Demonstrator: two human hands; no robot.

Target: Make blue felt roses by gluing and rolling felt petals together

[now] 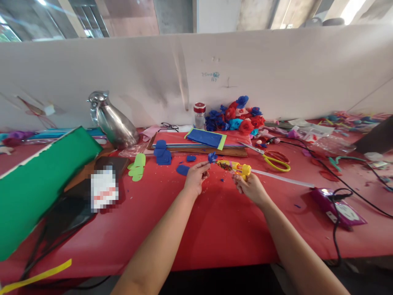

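Pinching blue flower (212, 157) with my left hand (196, 179), right hand (249, 187) clamped round yellow glue gun (238, 166); can't tell what's in red-lidded jar (199, 119).

Toward 6 o'clock the left hand (197, 178) covers the lower part of the blue flower (212, 157), and toward 4 o'clock the right hand (249, 186) hides much of the grip of the glue gun (236, 166), whose tip is too small to show whether it touches the flower. The left edge cuts the green board (46, 182) near 9 o'clock and the yellow strip (46, 272) at 8, while the right edge cuts a dark object (376, 137) at 3. Between 8 and 9 the card (104, 188) is blurred into blocks, and the writing (210, 76) just past 12 is too small to read.
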